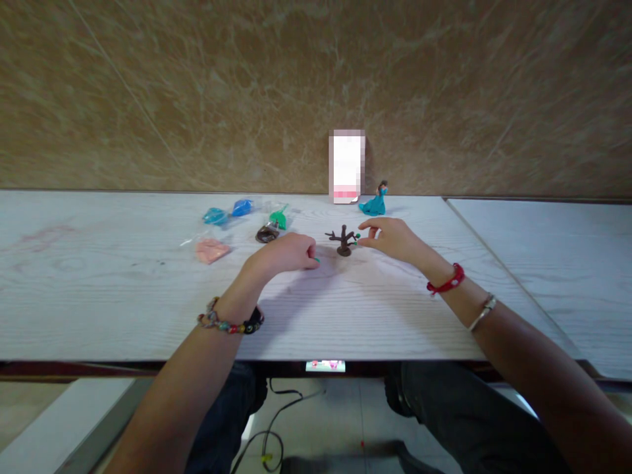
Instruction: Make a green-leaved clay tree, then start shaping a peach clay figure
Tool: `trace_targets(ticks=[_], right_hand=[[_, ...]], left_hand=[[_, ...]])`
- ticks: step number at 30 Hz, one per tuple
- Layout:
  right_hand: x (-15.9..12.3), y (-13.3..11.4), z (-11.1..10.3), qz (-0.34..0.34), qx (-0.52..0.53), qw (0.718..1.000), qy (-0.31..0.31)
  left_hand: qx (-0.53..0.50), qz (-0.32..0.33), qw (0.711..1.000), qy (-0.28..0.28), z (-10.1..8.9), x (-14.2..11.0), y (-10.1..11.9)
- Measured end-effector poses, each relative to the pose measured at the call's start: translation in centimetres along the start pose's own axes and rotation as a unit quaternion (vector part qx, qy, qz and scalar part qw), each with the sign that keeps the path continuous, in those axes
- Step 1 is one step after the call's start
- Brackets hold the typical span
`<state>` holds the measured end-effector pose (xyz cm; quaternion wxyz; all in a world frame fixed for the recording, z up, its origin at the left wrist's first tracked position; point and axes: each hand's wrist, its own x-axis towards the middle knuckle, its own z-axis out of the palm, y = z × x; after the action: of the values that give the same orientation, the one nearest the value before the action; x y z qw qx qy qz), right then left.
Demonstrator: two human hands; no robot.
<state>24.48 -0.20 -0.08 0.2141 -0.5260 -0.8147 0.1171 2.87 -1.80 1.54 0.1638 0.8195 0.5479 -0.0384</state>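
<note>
A small brown clay tree (343, 241) with bare branches stands upright on the table. Tiny green clay balls (357, 236) sit at the end of its right branch. Just to the right of them is my right hand (390, 238), thumb and forefinger apart beside the branch tip; whether they touch the balls is hard to see. To the left of the tree, my left hand (293, 252) is closed, with a bit of green clay (316, 260) showing at its fingertips.
A phone with a blurred screen (348, 164) leans on the marbled wall. Beside it stands a clay figure in a teal dress (375, 203). Bags of blue (241, 208), teal (215, 216), green (279, 218), brown (267, 232) and pink clay (211, 250) lie at left on the white table (123, 296).
</note>
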Motion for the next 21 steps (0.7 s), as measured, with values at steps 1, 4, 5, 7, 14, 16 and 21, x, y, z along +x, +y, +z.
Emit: trace_targets(ticks=[1,4,5,7,14,16,21], right_hand=[[0.0,-0.1,0.3,-0.002,0.013,1.000,0.008],[0.2,-0.4,1.1,-0.005,0.038,0.999,0.022],[0.2,-0.4,1.3,-0.003,0.045,0.999,0.023],[0.3,-0.5,1.7,0.003,0.060,0.998,0.021],[0.5,-0.2,2.1,0.019,0.081,0.995,0.047],[0.5,-0.3,2.1,0.022,0.086,0.995,0.056],[0.5,-0.3,2.2,0.002,0.099,0.993,0.063]], left_hand=[[0.000,-0.002,1.000,0.000,0.0,0.0,0.0],[0.000,-0.006,1.000,0.008,0.1,0.0,0.0],[0.000,-0.006,1.000,0.013,0.2,0.0,0.0],[-0.001,-0.006,1.000,0.027,0.2,0.1,0.1],[0.007,-0.012,0.991,0.135,-0.2,-0.4,1.9],[0.014,0.004,0.984,0.178,-0.3,-0.6,2.7],[0.021,0.039,0.979,0.200,0.5,-0.8,4.3]])
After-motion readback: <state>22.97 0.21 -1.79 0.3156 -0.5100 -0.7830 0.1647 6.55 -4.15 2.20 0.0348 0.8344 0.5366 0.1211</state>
